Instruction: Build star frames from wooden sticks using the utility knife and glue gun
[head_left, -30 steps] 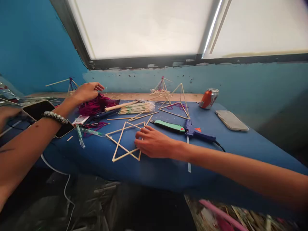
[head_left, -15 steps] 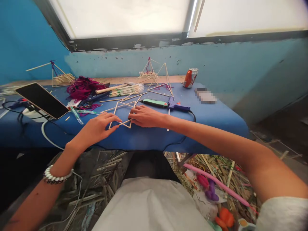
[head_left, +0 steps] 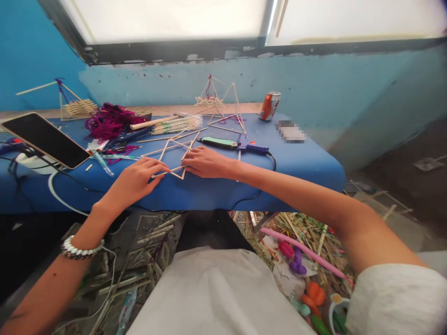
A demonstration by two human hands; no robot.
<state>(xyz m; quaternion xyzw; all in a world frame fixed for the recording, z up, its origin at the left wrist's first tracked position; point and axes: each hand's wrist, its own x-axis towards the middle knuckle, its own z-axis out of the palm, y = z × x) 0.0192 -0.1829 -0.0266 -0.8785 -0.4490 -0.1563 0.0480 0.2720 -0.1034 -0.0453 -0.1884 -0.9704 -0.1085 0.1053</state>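
- Down and inward from beside the purple yarn (head_left: 109,122), where it had been one second earlier, came my left hand (head_left: 137,180); by now it had reached the stick star (head_left: 164,151).
- That left hand was at the star's 7 o'clock side, its fingers bent and bunched, the thumb a little apart from the index finger, with a thin stick running between them. I could not tell whether they pinched it.
- At the star's 4 o'clock side, my right hand (head_left: 207,162) lay palm down, fingers close together and curled, their tips touching the sticks. Its thumb was mostly hidden, so I could not tell how firmly it held on.
- The star lay between my hands, near the close edge of the blue table (head_left: 206,197).
- From the star, the packet of sticks (head_left: 176,124) was at 12 o'clock, the yarn at 10 and a propped phone (head_left: 45,139) at 9.
- The green cutter (head_left: 219,143) lay just beyond my right hand, towards 2 o'clock, next to the blue glue gun (head_left: 253,146); the orange can (head_left: 269,106) stood farther out, also towards 2.
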